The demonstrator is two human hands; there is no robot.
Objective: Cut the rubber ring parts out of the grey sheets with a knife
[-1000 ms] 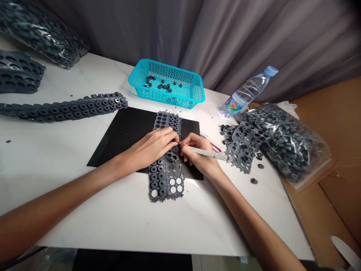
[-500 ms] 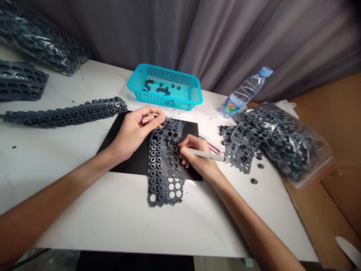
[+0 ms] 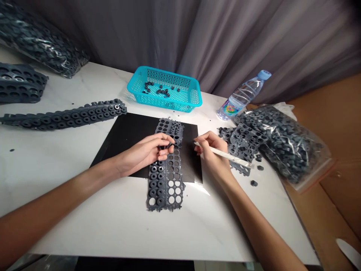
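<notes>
My left hand (image 3: pixel 150 150) is over the middle of a dark grey rubber sheet (image 3: pixel 165 184), its thumb and fingers pinching a small black rubber ring (image 3: pixel 170 145). The sheet has ring-shaped pieces in its left rows and many open round holes on the right. It lies partly on a black mat (image 3: pixel 124 131). To the right of the sheet, and apart from it, my right hand (image 3: pixel 213 152) is closed around a slim white pen-like tool (image 3: pixel 228 155). The tool's tip points left, towards the sheet.
A turquoise basket (image 3: pixel 166 103) holding several black pieces stands behind the mat. At right are a water bottle (image 3: pixel 239 96), a punched sheet (image 3: pixel 245 141) with loose pieces, and a filled plastic bag (image 3: pixel 290 146). On the left lie another strip (image 3: pixel 64 114) and a second bag (image 3: pixel 42 45).
My left hand has come from the sheet's far end down to its middle, now pinching a small ring. My right hand has drawn away to the right with the tool. The sheet's far end lies flatter.
</notes>
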